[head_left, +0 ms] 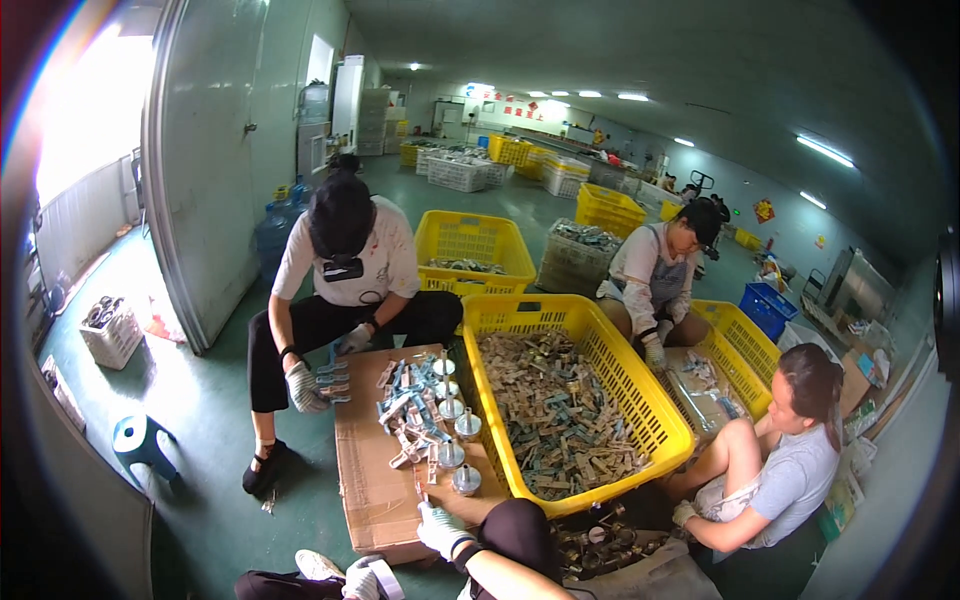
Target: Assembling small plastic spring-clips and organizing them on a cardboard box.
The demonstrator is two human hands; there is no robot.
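Observation:
My right hand [442,528], in a white knit glove, is at the near edge of the cardboard [380,500], its fingers drawn together around something too small to make out. My left hand [361,580], also gloved, shows at the lower edge beside a white part [386,577]; its fingers seem closed on that part, whose kind I cannot tell. On the cardboard lie a heap of blue and whitish clip-like pieces [405,410] and several round metal parts with stems [466,480]. Across from me, a co-worker's gloved hand [306,388] is near a row of clip-like pieces [333,380].
A big yellow crate [655,425] full of small pieces stands right of the cardboard. Dark metal parts [610,545] lie below it. Another person [790,460] sits at right, one [655,265] farther back. A blue stool [143,445] stands at left; another yellow crate [475,235] is behind.

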